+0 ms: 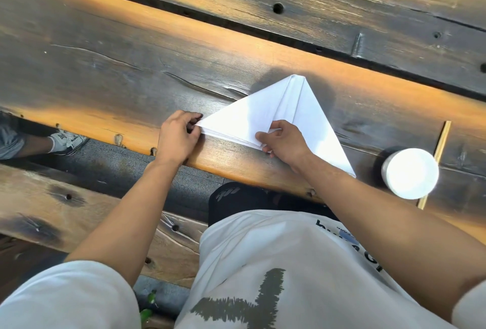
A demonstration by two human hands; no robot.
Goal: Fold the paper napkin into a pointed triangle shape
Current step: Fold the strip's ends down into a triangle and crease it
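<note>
At the left, the left hand (pixel 178 135) pinches the napkin's left corner between thumb and curled fingers, pinning that tip close to the near edge of the wooden counter (pixel 105 71). The paper napkin (pixel 252 115) lies flat on the counter between the hands, already a broad white triangle with its apex pointing away from the person and two flaps meeting along a centre seam that runs down from the apex. To its right, the right hand (pixel 282 142) has its fingers curled round the stacked layers at the middle of the near edge, thumb on top, gripping them. The step in hand looks like squaring up the layers and setting the creases. To do it well, I would keep the left corner held as an anchor, bring the loose edges under the right hand exactly flush before pressing, and then run the fingers outward along each fold from the apex so the point stays sharp and the seam stays centred. Thin paper tears and skews easily, so the pressure should be firm but sliding, not tugging. Farther right stand a white cup (pixel 410 173) and a wooden stick (pixel 441 139), well apart from the work.
</note>
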